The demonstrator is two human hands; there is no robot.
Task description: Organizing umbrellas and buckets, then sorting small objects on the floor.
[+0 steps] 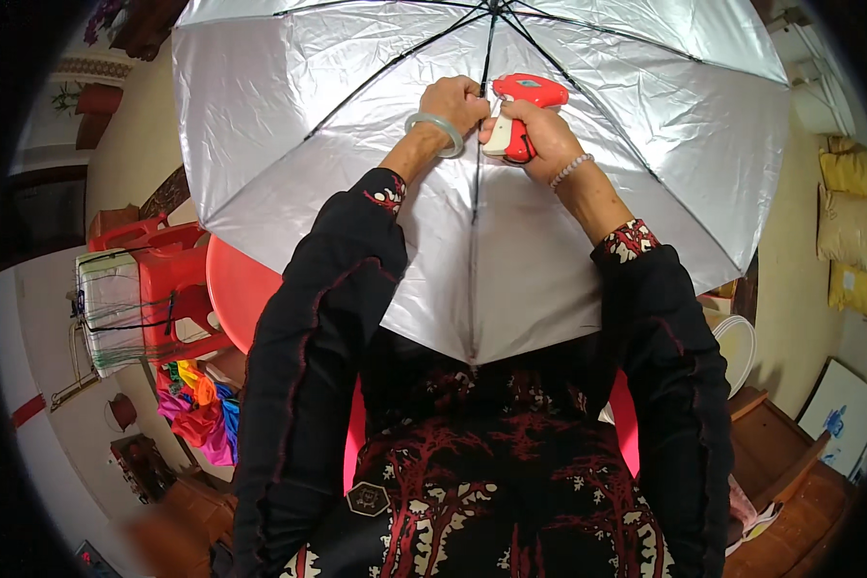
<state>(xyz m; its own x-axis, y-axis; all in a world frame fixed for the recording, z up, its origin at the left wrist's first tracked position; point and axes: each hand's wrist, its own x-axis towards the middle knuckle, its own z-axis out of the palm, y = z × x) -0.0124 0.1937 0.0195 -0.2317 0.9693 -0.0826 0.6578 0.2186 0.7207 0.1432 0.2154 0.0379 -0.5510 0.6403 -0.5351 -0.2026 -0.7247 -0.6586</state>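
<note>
Red-and-white tool (533, 91) sits in the closed right hand (546, 137); left hand (453, 102) curled at silver umbrella's (539, 226) rib (476, 197), hold unclear.

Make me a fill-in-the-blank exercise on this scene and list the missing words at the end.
1. The side of the umbrella facing the person is ____ in colour.
2. The right hand holds a handheld tool coloured ____ and white.
3. A smooth, pale bangle circles the person's ____ wrist.
4. Apart from the patterned cuffs, both sleeves are mainly ____.

Missing words: silver; red; left; black.
</note>
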